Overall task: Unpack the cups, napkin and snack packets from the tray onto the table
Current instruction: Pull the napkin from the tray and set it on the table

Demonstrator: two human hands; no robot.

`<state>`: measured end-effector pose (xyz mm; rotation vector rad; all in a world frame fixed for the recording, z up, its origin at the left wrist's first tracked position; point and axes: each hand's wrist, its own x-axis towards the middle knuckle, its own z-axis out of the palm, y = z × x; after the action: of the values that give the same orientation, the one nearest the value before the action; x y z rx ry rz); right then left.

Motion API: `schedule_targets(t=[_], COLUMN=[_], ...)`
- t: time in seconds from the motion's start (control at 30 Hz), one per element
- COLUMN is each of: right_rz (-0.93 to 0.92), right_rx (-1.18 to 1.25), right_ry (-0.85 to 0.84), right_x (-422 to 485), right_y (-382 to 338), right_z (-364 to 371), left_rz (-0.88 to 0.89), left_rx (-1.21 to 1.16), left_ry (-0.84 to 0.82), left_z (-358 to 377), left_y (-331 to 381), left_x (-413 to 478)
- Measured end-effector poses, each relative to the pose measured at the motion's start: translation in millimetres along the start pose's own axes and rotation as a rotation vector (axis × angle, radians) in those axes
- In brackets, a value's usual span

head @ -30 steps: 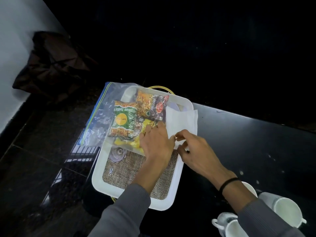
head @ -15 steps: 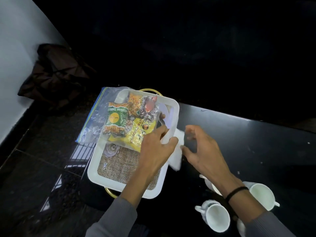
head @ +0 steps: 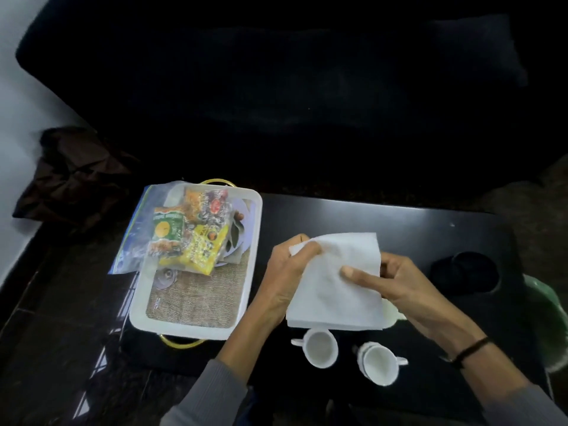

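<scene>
Both my hands hold a white napkin (head: 335, 284) above the black table (head: 338, 216), right of the tray. My left hand (head: 289, 272) pinches its upper left corner; my right hand (head: 390, 281) grips its right side, thumb on top. The white tray (head: 255, 241) with a woven mat stands at the table's left end. A clear zip bag (head: 138, 238) with snack packets (head: 190, 238) lies across its far half, over a plate. Two white cups (head: 319, 348) (head: 379, 361) stand on the table below the napkin; part of a third pale cup (head: 395, 315) shows behind the napkin's edge.
A small glass lid-like object (head: 166, 276) lies in the tray by the bag. A black round holder (head: 467, 272) sits at the table's right, a green item (head: 550, 321) beyond it. A dark cloth heap (head: 73, 176) lies on the floor left; a dark sofa fills the back.
The napkin has left the tray and moved right over the table, now spread between both hands. My left hand came off the tray. The view shifted, showing the cups fully.
</scene>
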<state>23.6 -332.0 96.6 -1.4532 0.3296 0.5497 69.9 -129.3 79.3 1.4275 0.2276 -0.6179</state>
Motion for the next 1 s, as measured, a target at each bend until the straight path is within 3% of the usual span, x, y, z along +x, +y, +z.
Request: schedule_targets(t=[0.1, 0.2, 0.4, 0.57, 0.8, 0.9, 1.0], right_rz=[0.012, 0.016, 0.065, 0.078, 0.170, 0.201, 0.176], right_rx=[0.065, 0.139, 0.233, 0.285, -0.021, -0.250, -0.411], right_ry=[0.114, 0.199, 0.166, 0.454, 0.876, 0.943, 0.906], right_x=[-19, -37, -63, -71, -71, -70, -64], right_y=[4, 4, 12, 27, 42, 41, 39], right_z=[-25, -48, -87, -120, -178, -195, -206], left_rz=[-0.129, -0.135, -0.108, -0.175, -0.207, -0.224, -0.239], left_rx=[-0.033, 0.132, 0.150, 0.182, 0.191, 0.200, 0.209], left_ry=[-0.043, -0.050, -0.103, -0.115, -0.037, -0.032, -0.026], left_z=[28, 50, 100, 139, 170, 174, 176], left_y=[1, -2, -9, -18, -29, -31, -32], left_x=[-3, -6, -4, 12, 28, 33, 37])
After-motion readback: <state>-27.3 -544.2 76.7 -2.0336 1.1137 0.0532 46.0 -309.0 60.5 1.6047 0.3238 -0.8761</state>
